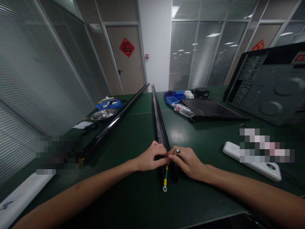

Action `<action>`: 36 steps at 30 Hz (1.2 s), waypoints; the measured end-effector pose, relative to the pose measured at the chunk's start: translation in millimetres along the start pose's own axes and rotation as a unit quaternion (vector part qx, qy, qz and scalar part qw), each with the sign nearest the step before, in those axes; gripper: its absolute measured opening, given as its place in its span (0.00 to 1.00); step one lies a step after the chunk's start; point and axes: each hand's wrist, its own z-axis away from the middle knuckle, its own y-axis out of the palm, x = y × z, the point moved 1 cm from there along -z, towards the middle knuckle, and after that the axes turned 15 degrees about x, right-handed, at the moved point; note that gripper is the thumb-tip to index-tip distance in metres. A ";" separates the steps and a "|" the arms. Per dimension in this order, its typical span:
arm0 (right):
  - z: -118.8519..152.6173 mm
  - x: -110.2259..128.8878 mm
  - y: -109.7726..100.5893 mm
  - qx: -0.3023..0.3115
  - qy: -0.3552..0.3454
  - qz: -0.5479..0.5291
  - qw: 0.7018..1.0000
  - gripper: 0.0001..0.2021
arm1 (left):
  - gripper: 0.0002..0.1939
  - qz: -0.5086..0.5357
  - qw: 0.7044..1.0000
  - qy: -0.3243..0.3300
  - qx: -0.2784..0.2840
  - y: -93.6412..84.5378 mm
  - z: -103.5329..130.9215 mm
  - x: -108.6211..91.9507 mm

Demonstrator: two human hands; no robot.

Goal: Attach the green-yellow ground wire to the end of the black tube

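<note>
A long black rail (160, 127) lies lengthwise on the green table, pointing away from me. At its near end both of my hands meet, fingertips almost touching. A short green wire with yellow sleeves (166, 173) comes out below the fingertips, its metal ring terminal toward me. My left hand (152, 156) is closed in a pinch at the wire's upper end, over the rail. From the other side my right hand (187, 160), wearing a ring, pinches at the same spot. The fingers hide exactly where the wire joins the rail.
To the left lies a second long black rail (114, 121), beside a metal bowl (104, 114) and a blue tray (108, 105). On the right are a white power bank-like device (252, 161), a plastic bottle (183, 110), a flat black panel (212, 108) and a computer case (269, 86).
</note>
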 end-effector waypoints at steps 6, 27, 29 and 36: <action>-0.5 1.1 -1.2 0.003 -0.007 -0.008 1.000 0.13 | 0.15 0.003 1.000 -0.005 0.006 -0.1 0.7 1.5; -1.5 2.2 0.4 -0.022 -0.003 0.019 1.000 0.13 | 0.16 0.004 1.000 -0.003 0.003 0.8 -0.2 1.4; -1.2 1.4 1.0 -0.027 -0.002 0.021 0.999 0.12 | 0.16 0.008 1.000 -0.004 0.003 0.3 -0.2 0.7; 0.8 -4.2 4.0 -0.044 -0.007 0.021 0.999 0.10 | 0.16 0.006 1.000 -0.005 0.001 0.2 0.4 1.0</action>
